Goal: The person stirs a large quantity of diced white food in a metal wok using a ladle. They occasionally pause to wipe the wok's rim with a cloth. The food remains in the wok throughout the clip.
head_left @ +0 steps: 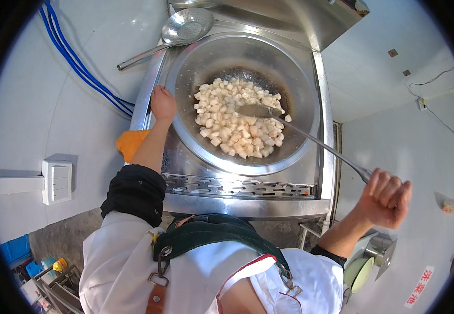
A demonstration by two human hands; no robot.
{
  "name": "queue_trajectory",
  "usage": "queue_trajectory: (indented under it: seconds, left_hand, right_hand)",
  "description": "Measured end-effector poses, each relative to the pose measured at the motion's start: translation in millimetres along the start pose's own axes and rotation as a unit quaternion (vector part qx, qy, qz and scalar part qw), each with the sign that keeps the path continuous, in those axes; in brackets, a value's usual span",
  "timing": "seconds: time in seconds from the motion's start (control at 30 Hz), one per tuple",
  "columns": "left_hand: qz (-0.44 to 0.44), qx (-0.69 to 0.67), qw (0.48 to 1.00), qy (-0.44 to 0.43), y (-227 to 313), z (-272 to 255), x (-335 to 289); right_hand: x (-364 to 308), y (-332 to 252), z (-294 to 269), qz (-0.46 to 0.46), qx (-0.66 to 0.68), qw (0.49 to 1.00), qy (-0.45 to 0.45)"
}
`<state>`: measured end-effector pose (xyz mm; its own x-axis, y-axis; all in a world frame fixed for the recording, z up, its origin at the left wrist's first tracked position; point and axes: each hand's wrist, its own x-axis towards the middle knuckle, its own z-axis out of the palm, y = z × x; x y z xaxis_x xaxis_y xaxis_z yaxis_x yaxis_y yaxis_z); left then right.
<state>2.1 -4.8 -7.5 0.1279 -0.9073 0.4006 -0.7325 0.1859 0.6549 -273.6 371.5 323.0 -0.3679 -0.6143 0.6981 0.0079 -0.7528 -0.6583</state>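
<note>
A large round metal wok [185, 138] is set into a steel stove, and a heap of pale, whitish cubes [227, 125] covers its bottom. My right hand [386, 199] is closed round the handle end of a long metal wok ladle [331, 152], out beyond the stove's right side. The ladle's head lies among the cubes, slightly right of the wok's middle. On the left, my left hand [163, 106] has its fingers curled over the stove's raised side edge, close beside the wok's rim. What its fingertips touch is partly hidden.
A perforated strainer [187, 25] rests at the back left, its handle jutting out leftward. An orange cloth [130, 144] hangs under my left forearm. Slotted grating [237, 186] runs along the stove's front. Blue hoses [75, 65] hang by the left wall.
</note>
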Motion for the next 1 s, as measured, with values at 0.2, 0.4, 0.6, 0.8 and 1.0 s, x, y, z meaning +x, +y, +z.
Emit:
queue_trajectory:
  seconds: [0.2, 0.4, 0.6, 0.8, 1.0]
  left_hand:
    - [-0.003, -0.014, 1.000, -0.003, -1.1, 1.4, 1.0]
    - [-0.001, -0.012, 1.000, -0.002, -1.4, 0.1, 0.3]
    - [-0.013, -0.018, 1.000, -0.004, -2.0, 1.0, 1.3]
    - [0.004, -0.030, 1.000, 0.003, -3.9, 0.8, 0.5]
    - [-0.025, -0.012, 1.000, -0.008, 1.0, -0.2, 0.3]
  right_hand:
    - [-9.5, -34.5, 19.9, 0.043, -0.008, 0.999, 0.010]
    - [-65.2, 46.0, 36.7, 0.121, 0.010, 0.991, 0.053]
    - [-119.8, 167.5, 42.5, -0.035, -0.146, 0.983, -0.103]
    - [-111.7, 240.1, 24.7, -0.094, -0.232, 0.960, -0.128]
    - [-81.4, 198.8, -19.0, 0.064, -0.271, 0.960, -0.004]
